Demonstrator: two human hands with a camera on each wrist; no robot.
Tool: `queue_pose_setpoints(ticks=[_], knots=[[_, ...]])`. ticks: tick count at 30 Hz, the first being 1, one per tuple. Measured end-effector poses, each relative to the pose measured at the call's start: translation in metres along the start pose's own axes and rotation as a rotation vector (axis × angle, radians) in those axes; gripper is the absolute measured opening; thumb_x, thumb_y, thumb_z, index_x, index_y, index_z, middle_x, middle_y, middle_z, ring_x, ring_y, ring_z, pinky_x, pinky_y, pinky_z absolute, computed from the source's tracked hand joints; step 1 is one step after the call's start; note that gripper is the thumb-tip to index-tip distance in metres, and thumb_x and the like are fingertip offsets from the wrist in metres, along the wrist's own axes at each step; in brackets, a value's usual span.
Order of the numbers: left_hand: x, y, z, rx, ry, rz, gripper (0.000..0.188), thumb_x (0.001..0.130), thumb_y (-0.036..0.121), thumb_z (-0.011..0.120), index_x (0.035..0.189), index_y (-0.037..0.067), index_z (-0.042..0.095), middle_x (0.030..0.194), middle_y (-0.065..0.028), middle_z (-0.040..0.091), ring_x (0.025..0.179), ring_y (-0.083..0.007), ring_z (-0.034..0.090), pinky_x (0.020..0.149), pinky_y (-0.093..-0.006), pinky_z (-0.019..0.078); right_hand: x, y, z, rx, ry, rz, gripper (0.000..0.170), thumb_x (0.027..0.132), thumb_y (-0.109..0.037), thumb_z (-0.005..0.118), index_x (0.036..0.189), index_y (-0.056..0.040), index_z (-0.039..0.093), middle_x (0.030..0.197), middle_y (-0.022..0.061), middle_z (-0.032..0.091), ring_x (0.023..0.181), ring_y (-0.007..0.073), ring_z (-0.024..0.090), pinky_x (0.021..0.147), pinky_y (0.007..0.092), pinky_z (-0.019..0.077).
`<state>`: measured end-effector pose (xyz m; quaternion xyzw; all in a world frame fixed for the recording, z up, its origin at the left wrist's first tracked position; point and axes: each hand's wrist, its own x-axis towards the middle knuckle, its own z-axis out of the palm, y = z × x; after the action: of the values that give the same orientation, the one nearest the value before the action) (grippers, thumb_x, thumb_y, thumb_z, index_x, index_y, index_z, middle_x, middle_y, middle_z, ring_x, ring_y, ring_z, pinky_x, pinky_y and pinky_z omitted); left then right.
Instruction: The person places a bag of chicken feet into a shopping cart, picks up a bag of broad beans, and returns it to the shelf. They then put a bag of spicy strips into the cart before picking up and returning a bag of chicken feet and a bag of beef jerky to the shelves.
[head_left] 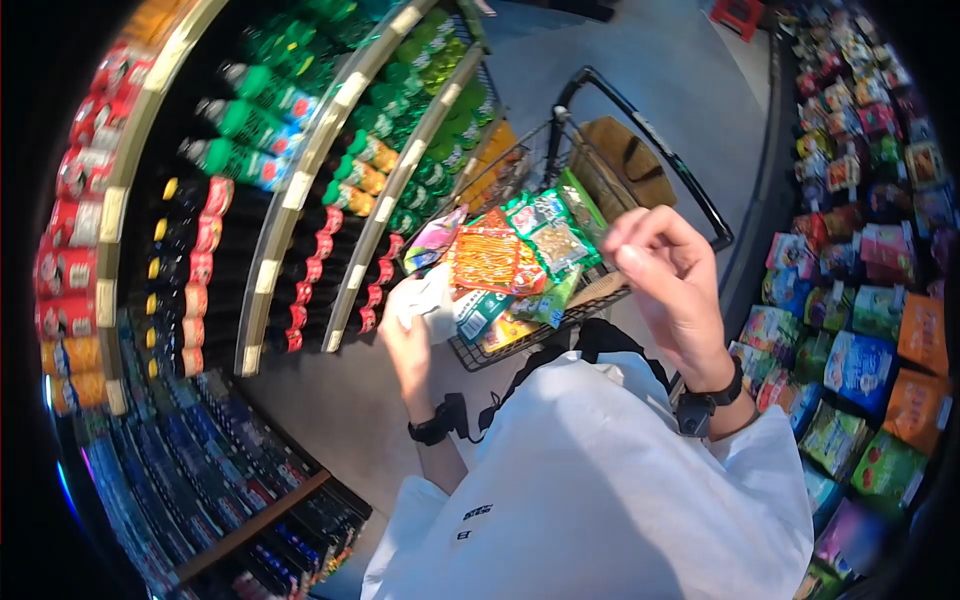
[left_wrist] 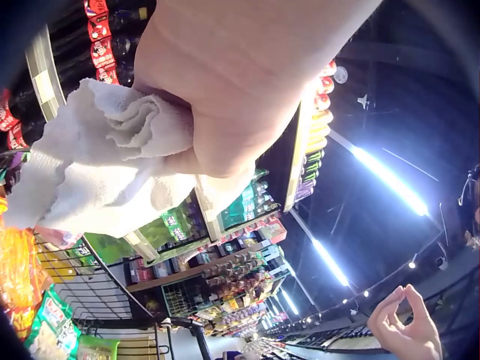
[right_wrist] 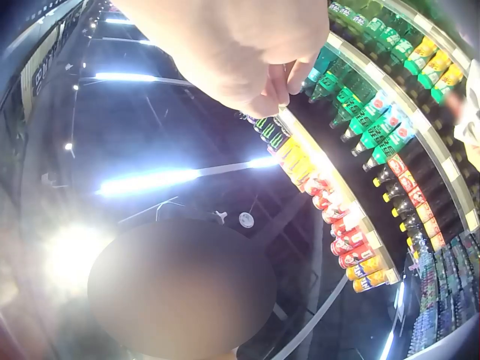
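Note:
My left hand [head_left: 406, 345] grips a crumpled white paper towel [left_wrist: 112, 161] by its bunched end, and the loose part spreads out past the fingers. It is held up beside the near left edge of the shopping cart [head_left: 480, 360]. My right hand [head_left: 672, 262] is raised at the cart's right side, fingers curled, with thumb and fingertips meeting; nothing shows between them. Between the hands, the cart holds an orange-red snack packet [head_left: 487, 257], a green and white packet [head_left: 555, 235] and several other bagged goods.
A brown paper bag [head_left: 625, 165] stands at the cart's far end near its black handle [head_left: 650, 125]. Shelves of green bottles [head_left: 245, 125] and red cans [head_left: 75, 220] rise at left. Bagged snacks [head_left: 860, 370] line the right side. A lower shelf edge [head_left: 255, 525] lies at front left.

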<state>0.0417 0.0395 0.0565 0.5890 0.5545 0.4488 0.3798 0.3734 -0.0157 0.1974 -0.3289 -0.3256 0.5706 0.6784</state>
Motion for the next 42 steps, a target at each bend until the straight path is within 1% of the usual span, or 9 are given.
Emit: queue_pose_setpoints(ticks=[5, 8, 11, 14, 22, 28, 30, 37, 42], knots=[[-0.002, 0.012, 0.004, 0.192, 0.009, -0.063, 0.046, 0.08, -0.006, 0.047, 0.121, -0.004, 0.067, 0.109, -0.0113, 0.073, 0.101, -0.016, 0.069, 0.091, -0.0292, 0.053, 0.002, 0.011, 0.002, -0.152, -0.04, 0.073, 0.025, 0.096, -0.003, 0.065, 0.08, -0.0081, 0.048, 0.1, 0.0091, 0.065, 0.099, 0.0135, 0.062, 0.09, 0.0299, 0.0471], [0.001, 0.034, 0.01, 0.097, -0.102, 0.098, 0.043, 0.078, -0.008, 0.053, 0.119, -0.004, 0.066, 0.107, -0.0162, 0.073, 0.098, -0.0218, 0.072, 0.087, -0.0316, 0.0549, 0.005, 0.029, -0.006, -0.162, -0.068, 0.218, 0.027, 0.102, -0.01, 0.059, 0.079, -0.0092, 0.046, 0.103, 0.01, 0.067, 0.099, 0.0139, 0.062, 0.091, 0.0305, 0.0468], [0.001, 0.038, 0.015, 0.201, -0.153, 0.237, 0.045, 0.074, -0.006, 0.052, 0.117, -0.002, 0.064, 0.109, -0.0219, 0.069, 0.098, -0.0361, 0.07, 0.086, -0.0386, 0.0561, 0.009, 0.042, -0.004, -0.174, -0.072, 0.32, 0.024, 0.107, -0.022, 0.051, 0.088, -0.0075, 0.052, 0.107, 0.0105, 0.068, 0.101, 0.015, 0.062, 0.092, 0.0302, 0.0459], [-0.003, 0.037, 0.018, 0.158, -0.166, 0.258, 0.046, 0.075, -0.007, 0.056, 0.12, -0.002, 0.063, 0.109, -0.0226, 0.068, 0.098, -0.0385, 0.069, 0.085, -0.0387, 0.0558, 0.007, 0.056, -0.009, -0.146, -0.053, 0.345, 0.023, 0.109, -0.025, 0.049, 0.101, -0.0055, 0.056, 0.113, 0.0112, 0.068, 0.103, 0.0154, 0.064, 0.093, 0.0305, 0.0473], [-0.012, 0.035, 0.017, 0.154, -0.144, 0.227, 0.04, 0.078, -0.005, 0.057, 0.117, -0.003, 0.066, 0.108, -0.0212, 0.07, 0.099, -0.0377, 0.07, 0.088, -0.0393, 0.0549, 0.003, 0.06, -0.015, -0.013, -0.103, 0.223, 0.012, 0.105, -0.014, 0.059, 0.108, -0.0026, 0.06, 0.11, 0.0128, 0.07, 0.103, 0.0171, 0.067, 0.092, 0.0308, 0.0511], [-0.015, 0.039, 0.019, 0.159, -0.141, 0.138, 0.046, 0.074, -0.009, 0.048, 0.116, -0.005, 0.065, 0.108, -0.021, 0.07, 0.101, -0.0317, 0.071, 0.092, -0.0369, 0.0545, 0.001, 0.055, -0.018, 0.313, 0.055, 0.293, 0.025, 0.103, -0.013, 0.062, 0.119, 0.0062, 0.066, 0.119, 0.0191, 0.07, 0.103, 0.0164, 0.069, 0.092, 0.0241, 0.0571], [-0.017, 0.044, 0.019, 0.173, -0.136, 0.137, 0.045, 0.074, -0.01, 0.049, 0.115, -0.006, 0.066, 0.106, -0.0185, 0.072, 0.099, -0.0252, 0.072, 0.09, -0.0337, 0.0546, 0.0, 0.054, -0.02, 0.304, 0.044, 0.294, 0.026, 0.103, -0.014, 0.061, 0.12, 0.0062, 0.065, 0.119, 0.0188, 0.07, 0.104, 0.0166, 0.069, 0.093, 0.0249, 0.0566], [-0.018, 0.042, 0.019, 0.158, -0.191, 0.117, 0.046, 0.075, -0.008, 0.048, 0.118, -0.005, 0.064, 0.111, -0.0227, 0.069, 0.101, -0.0349, 0.07, 0.091, -0.038, 0.0546, -0.007, 0.051, -0.019, 0.263, 0.018, 0.288, 0.029, 0.105, -0.016, 0.058, 0.122, 0.0063, 0.064, 0.123, 0.0183, 0.069, 0.108, 0.0169, 0.068, 0.099, 0.0279, 0.0541], [-0.021, 0.042, 0.019, 0.116, -0.196, 0.087, 0.045, 0.076, -0.008, 0.049, 0.119, -0.005, 0.063, 0.111, -0.022, 0.069, 0.1, -0.0333, 0.07, 0.09, -0.0362, 0.0544, -0.01, 0.043, -0.009, 0.06, 0.03, 0.242, 0.027, 0.103, -0.013, 0.059, 0.124, 0.0046, 0.064, 0.127, 0.0171, 0.065, 0.118, 0.016, 0.062, 0.104, 0.0291, 0.0465]])
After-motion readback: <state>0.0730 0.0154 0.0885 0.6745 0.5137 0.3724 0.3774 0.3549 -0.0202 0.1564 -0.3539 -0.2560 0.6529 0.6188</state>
